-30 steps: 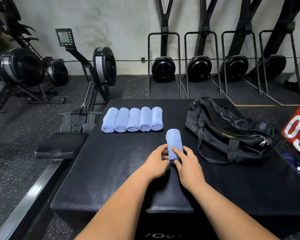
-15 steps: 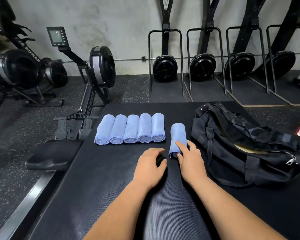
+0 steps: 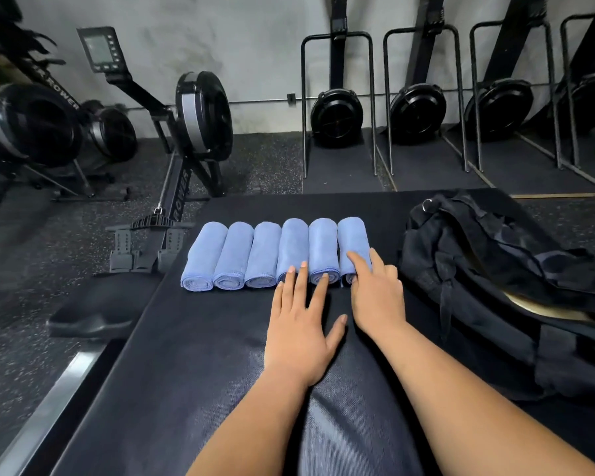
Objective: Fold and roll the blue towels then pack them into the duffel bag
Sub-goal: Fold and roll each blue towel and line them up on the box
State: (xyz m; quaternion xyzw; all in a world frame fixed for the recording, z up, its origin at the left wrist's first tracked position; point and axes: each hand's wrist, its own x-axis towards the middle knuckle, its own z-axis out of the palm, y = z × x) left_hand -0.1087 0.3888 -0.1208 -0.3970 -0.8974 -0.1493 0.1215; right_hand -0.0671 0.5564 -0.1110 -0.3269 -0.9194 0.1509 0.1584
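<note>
Since six rolled blue towels (image 3: 265,252) lie side by side on the table (image 3: 203,372), w/ the duffel bag (image 3: 478,269) just to their right, square the row before packing. Your right grip (image 3: 375,297) rests near-straight fingers on the rightmost roll (image 3: 352,238), clasping nothing. Your left grip (image 3: 299,321) lies flat, fingers spread, tips at the near ends of rolls 4–5. Nudge the ends approx. level. Press lightly so no roll unwinds.

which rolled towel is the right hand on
The rightmost towel in the row of six, the one nearest the duffel bag; the right hand rests its fingers on its near end.
</note>
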